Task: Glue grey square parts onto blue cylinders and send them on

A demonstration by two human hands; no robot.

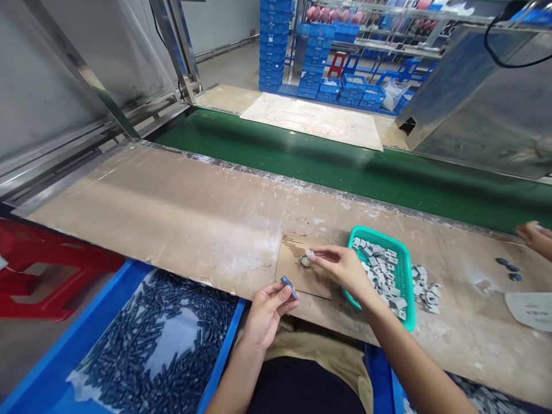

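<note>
Between the thumb and fingers of my left hand (268, 307) is a small blue-grey plastic piece (288, 287), held just off the table's front edge. My right hand (340, 265) pinches a small whitish piece (311, 256), its details too small to make out. Right below those fingertips a small round dish (306, 261) rests on a sheet of cardboard (297, 279). Beside my right wrist stands a green basket (409, 287) with many small grey-white pieces, partly hidden by my forearm.
Loose grey-white pieces (426, 290) lie right of the basket. A blue bin (129, 276) of dark blue pieces sits at lower left. Behind the table runs a green conveyor belt (267, 144). Another person's hand (537, 237) is at far right, near several dark pieces (512, 268).
</note>
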